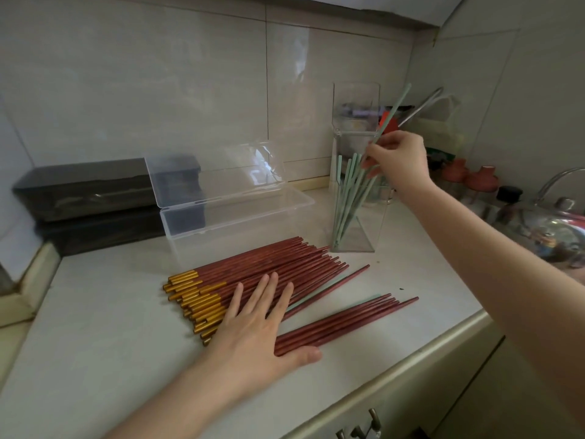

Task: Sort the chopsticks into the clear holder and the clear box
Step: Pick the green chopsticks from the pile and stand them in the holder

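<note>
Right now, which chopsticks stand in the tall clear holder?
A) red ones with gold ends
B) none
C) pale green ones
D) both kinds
C: only pale green chopsticks stand in the clear holder, the right hand pinching one more at its top; the red chopsticks all lie on the counter.

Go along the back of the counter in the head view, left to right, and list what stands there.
Along the wall: dark boxes → clear box → clear holder holding green chopsticks → red-lidded jars → glass kettle.

Left hand (253, 324) flat, right hand (399, 163) raised, pinching
</note>
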{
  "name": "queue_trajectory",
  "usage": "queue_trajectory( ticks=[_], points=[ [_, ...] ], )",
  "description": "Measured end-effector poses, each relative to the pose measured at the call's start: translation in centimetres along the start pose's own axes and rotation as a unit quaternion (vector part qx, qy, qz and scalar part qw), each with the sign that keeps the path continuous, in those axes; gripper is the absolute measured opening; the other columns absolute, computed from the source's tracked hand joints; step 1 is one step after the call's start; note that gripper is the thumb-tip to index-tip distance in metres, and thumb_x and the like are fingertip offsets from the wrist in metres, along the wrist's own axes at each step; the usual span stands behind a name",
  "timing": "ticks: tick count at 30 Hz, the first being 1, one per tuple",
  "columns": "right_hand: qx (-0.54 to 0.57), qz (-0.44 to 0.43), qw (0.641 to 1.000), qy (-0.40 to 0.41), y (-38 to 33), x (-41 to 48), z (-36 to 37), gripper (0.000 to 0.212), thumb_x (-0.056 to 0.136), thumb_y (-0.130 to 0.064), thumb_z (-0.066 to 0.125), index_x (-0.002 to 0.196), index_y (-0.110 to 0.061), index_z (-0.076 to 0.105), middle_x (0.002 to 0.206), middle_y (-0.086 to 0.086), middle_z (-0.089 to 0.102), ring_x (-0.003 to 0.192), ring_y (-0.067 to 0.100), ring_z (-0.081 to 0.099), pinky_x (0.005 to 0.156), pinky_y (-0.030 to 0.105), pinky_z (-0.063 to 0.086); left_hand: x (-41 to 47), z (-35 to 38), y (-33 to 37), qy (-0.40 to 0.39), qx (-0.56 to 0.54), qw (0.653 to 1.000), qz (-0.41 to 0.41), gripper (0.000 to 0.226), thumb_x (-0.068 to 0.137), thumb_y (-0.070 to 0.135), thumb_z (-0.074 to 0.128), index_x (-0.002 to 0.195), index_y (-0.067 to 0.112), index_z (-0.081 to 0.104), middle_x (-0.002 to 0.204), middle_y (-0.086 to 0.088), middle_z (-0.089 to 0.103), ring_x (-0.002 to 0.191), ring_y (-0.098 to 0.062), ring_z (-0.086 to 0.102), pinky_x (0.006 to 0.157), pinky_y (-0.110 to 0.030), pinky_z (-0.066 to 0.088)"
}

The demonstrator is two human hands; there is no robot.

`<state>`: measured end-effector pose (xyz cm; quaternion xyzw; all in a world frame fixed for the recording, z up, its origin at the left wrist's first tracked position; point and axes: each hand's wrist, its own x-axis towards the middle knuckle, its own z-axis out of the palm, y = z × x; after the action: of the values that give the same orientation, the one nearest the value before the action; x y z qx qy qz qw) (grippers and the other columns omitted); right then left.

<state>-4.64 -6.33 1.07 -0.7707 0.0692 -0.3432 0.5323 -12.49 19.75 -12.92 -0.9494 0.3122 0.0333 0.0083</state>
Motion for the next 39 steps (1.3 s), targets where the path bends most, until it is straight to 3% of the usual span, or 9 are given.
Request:
queue_trajectory(
  ticks=[4,10,15,17,20,23,26,33,39],
  points=[
    [0.024,-0.003,0.999,0.025,-0.6,1.7,0.6,0.011,0.088,-0.005,0.059,0.097,0.000,0.061,0.080,0.014,0.067,0.064,0.020,0.068,0.060,0.028,0.058,0.2,0.2,-0.1,0.004,0.004,1.000,0.003,0.106,0.059,0.090,-0.001,0.139,0.028,-0.030,0.149,0.000,-0.034,0.135,-0.012,-0.034,0.115,-0.043,-0.015],
    [-0.193,0.043,0.979,-0.042,0.8,1.8,0.6,0.012,0.087,-0.008,0.063,0.094,0.001,0.064,0.076,0.009,0.067,0.053,0.007,0.060,0.038,0.010,0.041,0.1,0.3,0.0,0.000,0.006,1.000,0.003,0.106,0.059,0.090,-0.002,0.139,0.028,-0.030,0.148,0.001,-0.035,0.135,-0.011,-0.035,0.115,-0.043,-0.015],
    [-0.190,-0.026,0.981,0.016,0.9,0.3,-0.4,0.010,0.087,-0.011,0.062,0.090,-0.003,0.067,0.076,0.010,0.067,0.063,0.011,0.062,0.059,0.019,0.048,0.0,0.1,0.0,-0.007,0.005,1.000,0.002,0.106,0.058,0.089,-0.002,0.139,0.027,-0.031,0.148,0.001,-0.036,0.134,-0.011,-0.036,0.115,-0.043,-0.015],
    [-0.179,-0.072,0.981,0.032,0.8,-1.2,-0.9,0.011,0.088,-0.012,0.061,0.096,-0.007,0.067,0.082,0.008,0.067,0.065,0.009,0.063,0.061,0.014,0.050,-0.1,0.0,0.0,-0.009,0.004,1.000,0.000,0.106,0.059,0.089,-0.001,0.139,0.027,-0.030,0.148,0.001,-0.036,0.134,-0.011,-0.036,0.115,-0.042,-0.016],
    [-0.192,-0.099,0.972,-0.089,0.8,-5.1,-1.3,0.010,0.090,-0.014,0.059,0.098,-0.015,0.064,0.083,-0.003,0.065,0.060,0.000,0.060,0.051,0.005,0.043,0.0,0.0,0.1,-0.009,0.001,1.000,-0.001,0.105,0.060,0.089,0.000,0.140,0.027,-0.030,0.148,0.001,-0.036,0.134,-0.011,-0.036,0.115,-0.042,-0.016],
    [-0.254,-0.102,0.895,-0.352,1.6,-9.5,-1.3,0.010,0.087,-0.016,0.061,0.095,-0.019,0.066,0.082,-0.009,0.065,0.065,-0.002,0.062,0.053,0.007,0.044,0.0,0.0,0.1,-0.004,0.000,1.000,0.005,0.108,0.056,0.090,-0.005,0.140,0.028,-0.030,0.148,0.001,-0.036,0.134,-0.011,-0.036,0.115,-0.042,-0.016],
    [-0.279,-0.118,0.823,-0.480,3.3,-11.7,-0.7,0.008,0.084,-0.016,0.068,0.091,-0.018,0.073,0.085,-0.011,0.066,0.074,0.003,0.060,0.064,0.007,0.042,0.0,0.0,0.0,-0.003,0.003,1.000,0.004,0.108,0.054,0.089,-0.007,0.139,0.028,-0.031,0.147,0.001,-0.036,0.134,-0.011,-0.036,0.115,-0.042,-0.016],
    [-0.308,-0.158,0.783,-0.516,3.7,-11.9,0.1,0.009,0.083,-0.019,0.069,0.090,-0.021,0.073,0.091,-0.007,0.062,0.074,-0.006,0.049,0.065,0.006,0.036,-0.2,0.0,0.2,0.000,0.002,1.000,0.005,0.109,0.053,0.089,-0.008,0.139,0.027,-0.031,0.147,-0.001,-0.037,0.133,-0.012,-0.037,0.114,-0.043,-0.017],
    [-0.397,-0.285,0.718,-0.496,3.2,-12.6,0.8,0.012,0.085,-0.017,0.058,0.092,-0.024,0.064,0.090,-0.009,0.060,0.073,0.005,0.048,0.056,0.012,0.029,-0.1,0.1,0.3,0.002,0.008,1.000,0.005,0.109,0.053,0.089,-0.009,0.140,0.026,-0.030,0.148,-0.002,-0.036,0.134,-0.013,-0.036,0.114,-0.043,-0.017]
  ],
)
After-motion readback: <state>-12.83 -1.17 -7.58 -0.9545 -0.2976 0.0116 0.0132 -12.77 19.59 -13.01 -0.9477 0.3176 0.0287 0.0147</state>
